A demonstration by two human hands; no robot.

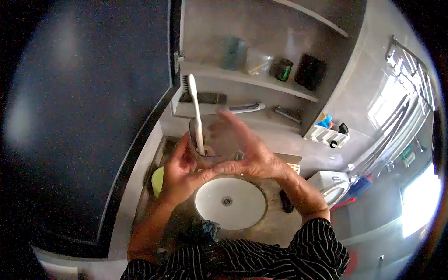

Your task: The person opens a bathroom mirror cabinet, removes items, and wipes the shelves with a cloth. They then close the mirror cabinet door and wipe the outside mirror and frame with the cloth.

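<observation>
Over the sink, both my hands are around a see-through cup (205, 161) that looks tilted. A white toothbrush (196, 112) stands in its mouth, leaning on the rim with one end well above it. My left hand (183, 173) closes on the cup's left and lower side. From the right, my right hand (259, 156) wraps it, thumb below and fingers curving over the top; those fingertips are blurred. Beneath my hands is the white oval sink (254, 200) with a round drain (227, 201).
Shelves (214, 72) at the back hold a dark jar (283, 70), a black box (310, 71) and a toothpaste tube (247, 108). A yellow-green bowl (157, 181) is left of the sink. A white wall holder (326, 135) and a washing machine (329, 184) are at right; a dark door (88, 116) is at left.
</observation>
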